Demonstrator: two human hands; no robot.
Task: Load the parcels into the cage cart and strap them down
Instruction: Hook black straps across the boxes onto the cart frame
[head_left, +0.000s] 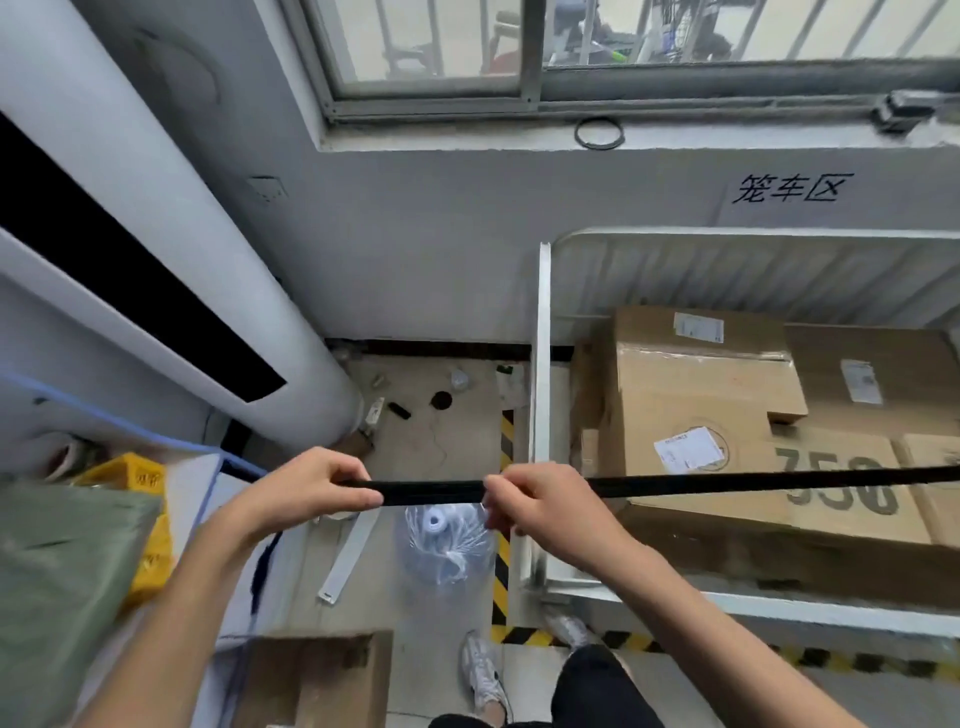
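Head view records a flat black strap (727, 479) of woven webbing, drawn taut and nearly level from the left of the cage cart (544, 364) across its load to the right edge of the frame. The left hand (306, 493) pinches the strap's near end between thumb and curled fingers; the right hand (550, 512), close beside it, has its fingers curled round the same strap. The cart is white-painted metal with an upright corner post and a barred back wall. It holds brown corrugated cardboard parcels (696, 395), rectangular, stacked against one another, with white paper labels (one box bears large dark numerals). A clear plastic container (447, 545) stands on the concrete floor below the hands, beside yellow-and-black hazard tape (502, 571).
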